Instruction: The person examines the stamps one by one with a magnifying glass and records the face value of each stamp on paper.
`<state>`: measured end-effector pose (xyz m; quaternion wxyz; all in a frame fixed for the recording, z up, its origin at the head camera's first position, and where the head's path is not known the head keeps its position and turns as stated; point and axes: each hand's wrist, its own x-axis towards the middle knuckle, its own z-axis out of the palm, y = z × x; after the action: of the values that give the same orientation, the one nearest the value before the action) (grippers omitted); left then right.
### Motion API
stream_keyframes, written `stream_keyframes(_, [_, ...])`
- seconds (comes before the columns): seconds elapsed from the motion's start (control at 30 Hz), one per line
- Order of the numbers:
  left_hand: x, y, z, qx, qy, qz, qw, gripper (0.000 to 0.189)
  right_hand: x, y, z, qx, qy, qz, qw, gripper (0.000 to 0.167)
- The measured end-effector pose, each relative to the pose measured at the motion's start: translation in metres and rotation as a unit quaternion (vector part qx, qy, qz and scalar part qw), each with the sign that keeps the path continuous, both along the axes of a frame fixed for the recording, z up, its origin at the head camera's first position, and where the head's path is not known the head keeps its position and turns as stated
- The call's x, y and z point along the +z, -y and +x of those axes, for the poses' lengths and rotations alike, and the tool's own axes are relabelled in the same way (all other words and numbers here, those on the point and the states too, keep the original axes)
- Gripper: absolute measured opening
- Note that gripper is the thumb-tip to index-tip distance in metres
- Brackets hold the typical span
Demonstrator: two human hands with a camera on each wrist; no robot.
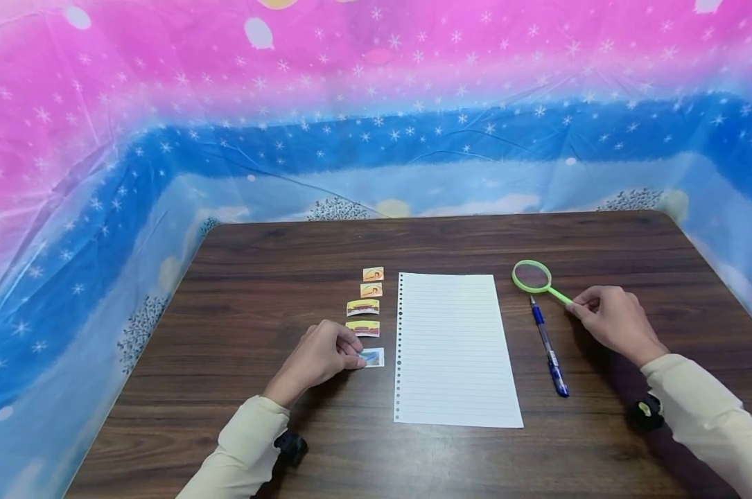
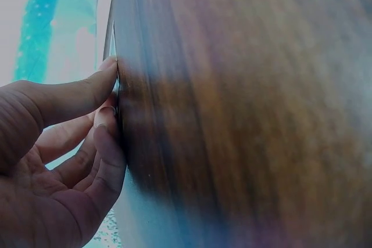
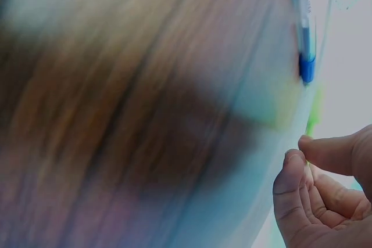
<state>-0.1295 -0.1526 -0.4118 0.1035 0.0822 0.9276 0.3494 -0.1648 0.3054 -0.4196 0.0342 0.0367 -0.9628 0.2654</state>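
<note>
Left hand (image 1: 321,355) pinching the blue slip (image 1: 373,357), right hand (image 1: 615,320) gripping the magnifying glass (image 1: 541,283)

I'm curling my left fingers at the left end of the small blue slip, pinching it between thumb and fingertips. It is lying at the near end of a column, with two yellow slips (image 1: 364,307) and two orange slips (image 1: 372,275) lying beyond it. My fingers are partly covering the nearer yellow one.

With my right hand I'm holding the end of the green handle, thumb against fingers; the round lens is pointing away to my left. A blue pen (image 1: 547,345) is lying just below the lens, between my right hand and the lined paper (image 1: 455,350), which is resting beside the slips. Everything is lying on the brown wood-grain surface (image 1: 257,277).
</note>
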Motion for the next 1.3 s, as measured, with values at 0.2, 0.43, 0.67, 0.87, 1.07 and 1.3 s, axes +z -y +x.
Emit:
stream_keyframes(0.2, [0.000, 0.001, 0.001, -0.003, -0.005, 0.001, 1.0000, 0.016, 0.005, 0.013, 0.002, 0.014, -0.007, -0.002, 0.9999, 0.016])
stream_keyframes(0.43, [0.000, 0.000, 0.000, -0.002, -0.004, -0.002, 1.0000, 0.016, 0.009, 0.032, 0.006, 0.041, -0.006, -0.024, 0.9989, 0.014])
stream_keyframes(0.67, [0.000, 0.000, 0.000, 0.002, -0.002, -0.008, 1.0000, 0.016, 0.010, 0.056, 0.006, 0.076, -0.017, -0.036, 0.9963, 0.011])
stream_keyframes(0.87, [0.000, -0.001, 0.001, 0.004, 0.000, -0.008, 1.0000, 0.015, 0.009, 0.076, 0.010, 0.093, -0.007, -0.046, 0.9946, 0.010])
stream_keyframes(1.07, [-0.001, 0.000, 0.001, 0.004, -0.005, -0.005, 1.0000, 0.015, 0.006, 0.098, 0.014, 0.117, -0.023, -0.048, 0.9917, 0.008])
stream_keyframes(1.3, [-0.002, 0.000, 0.001, 0.007, -0.003, -0.004, 1.0000, 0.014, 0.005, 0.120, 0.020, 0.145, -0.024, -0.051, 0.9877, 0.005])
